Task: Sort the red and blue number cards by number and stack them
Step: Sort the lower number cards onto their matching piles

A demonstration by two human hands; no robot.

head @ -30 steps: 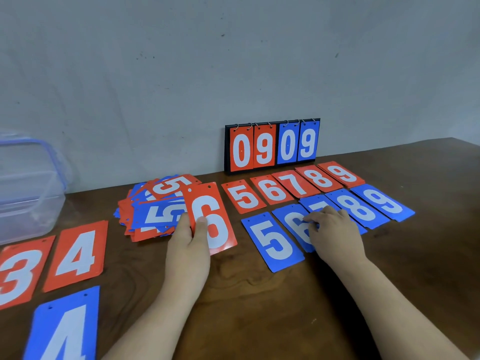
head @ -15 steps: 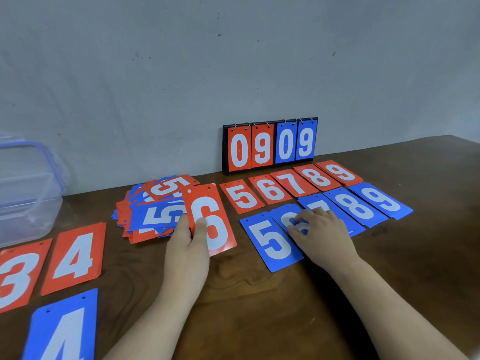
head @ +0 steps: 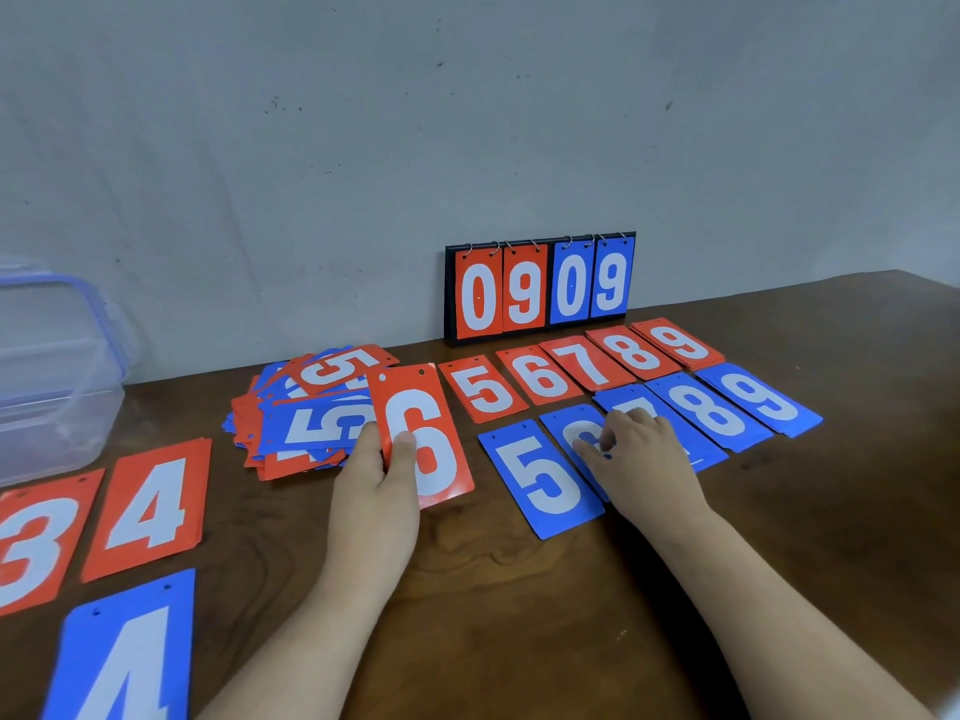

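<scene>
My left hand (head: 375, 491) pinches a red 6 card (head: 423, 433) by its lower left edge, beside a loose heap of red and blue cards (head: 306, 413). My right hand (head: 641, 459) rests flat on the blue 6 card (head: 569, 433), hiding most of its digit and part of the blue 7 card (head: 621, 400). A red row runs 5 (head: 480, 389), 6 (head: 543, 376), 7 (head: 587, 362), 8 (head: 634, 351), 9 (head: 678, 343). In the blue row lie 5 (head: 543, 478), 8 (head: 709, 410) and 9 (head: 761, 397).
A flip scoreboard reading 0909 (head: 540, 285) leans on the wall behind the rows. A clear plastic box (head: 52, 366) stands at the far left. Red 3 (head: 36, 548), red 4 (head: 148, 504) and blue 4 (head: 124, 652) lie near left on the brown table (head: 519, 589).
My right hand has slid left from the blue 7 onto the blue 6. My left hand still holds the red 6 in about the same place.
</scene>
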